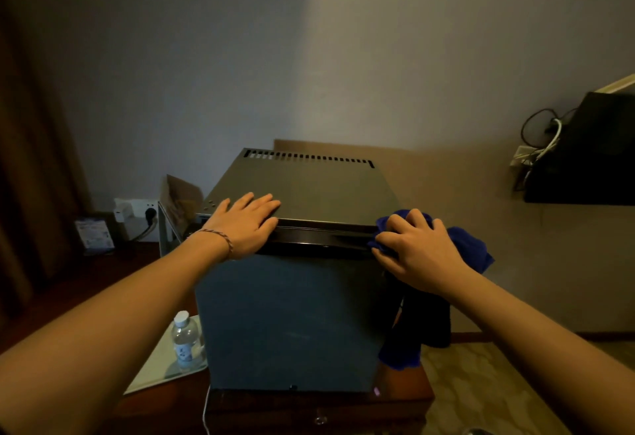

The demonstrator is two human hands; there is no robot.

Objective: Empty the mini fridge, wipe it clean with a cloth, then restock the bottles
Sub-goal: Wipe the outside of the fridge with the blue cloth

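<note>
My left hand point(244, 225) lies flat, palm down, on the front left edge of the mini fridge point(295, 314), fingers straight and slightly spread over the smooth dark top panel; a braided cord bracelet point(220, 239) sits on that wrist. My right hand point(417, 252) is at the front right corner, fingers curled and clamped on a blue cloth point(470, 249), soft fuzzy fabric, bunched under the palm and pressed against the glossy black strip along the top of the door. A long fold of the cloth hangs down the fridge's right side. Fridge is a boxy unit, door closed, matte dark front face, a row of narrow vent slots point(309, 156) along the rear of the top. It stands on a dark wooden cabinet point(319, 410). One clear plastic water bottle point(185, 342) with a white cap and pale label stands upright on a light flat tray point(154, 369), just left of the fridge base. Behind the fridge's left side, an open cardboard box point(180, 201). Wall socket point(137, 211) with a plug and cable further left. Tangled cables point(539, 146) beside a black boxy object on the right wall.
</note>
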